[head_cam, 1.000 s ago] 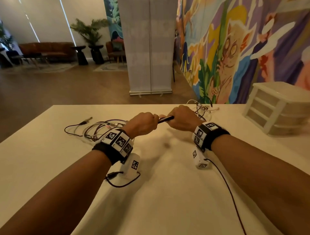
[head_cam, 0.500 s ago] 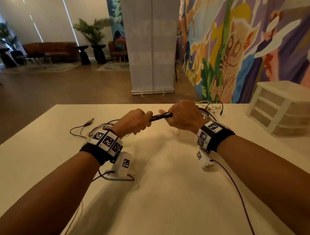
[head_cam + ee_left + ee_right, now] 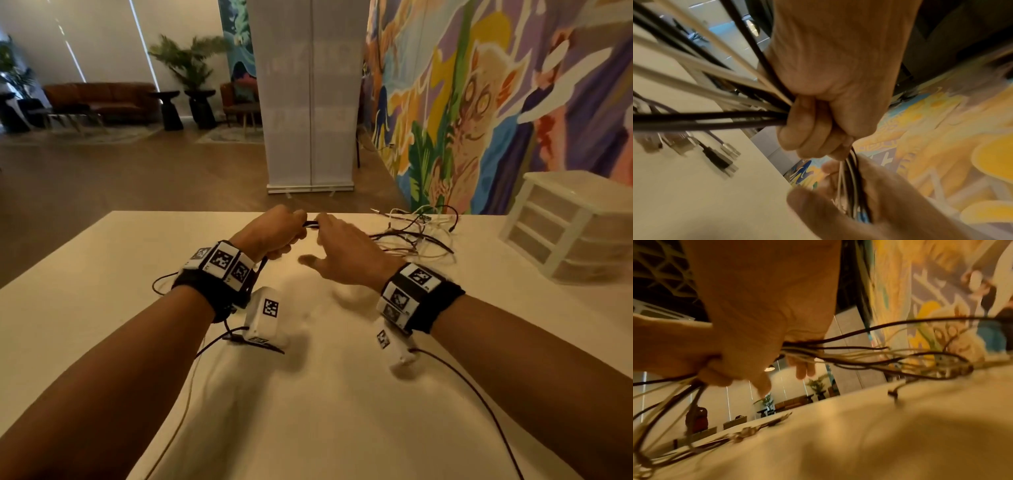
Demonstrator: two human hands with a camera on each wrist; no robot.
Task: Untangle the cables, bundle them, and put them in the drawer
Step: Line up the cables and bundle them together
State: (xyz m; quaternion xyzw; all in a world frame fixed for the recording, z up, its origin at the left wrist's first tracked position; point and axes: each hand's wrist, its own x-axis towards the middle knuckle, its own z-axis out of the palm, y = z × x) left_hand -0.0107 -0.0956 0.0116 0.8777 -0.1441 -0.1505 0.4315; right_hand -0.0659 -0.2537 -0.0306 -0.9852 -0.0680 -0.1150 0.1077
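Since half a second ago, both hands have moved farther out over the white table (image 3: 308, 394) and closer together, and the right hand (image 3: 346, 253) has loosened from a closed fist, its thumb now spread out to the side. A person's left hand (image 3: 270, 233) is clenched in a fist around a bundle of black and white cables (image 3: 748, 97), which fan out from the fist toward plugs (image 3: 719, 159) lying on the table. Just beside it, the right hand holds the same bundle between palm and loosely curled fingers (image 3: 801, 368); the wrist view shows strands passing through the hand. From there the cables trail right into a loose tangle of cables (image 3: 414, 233) resting on the table's far edge. A white plastic drawer unit (image 3: 575, 222), its three drawers closed, stands at the table's right side, well apart from both hands. Each wrist wears a black band with square markers
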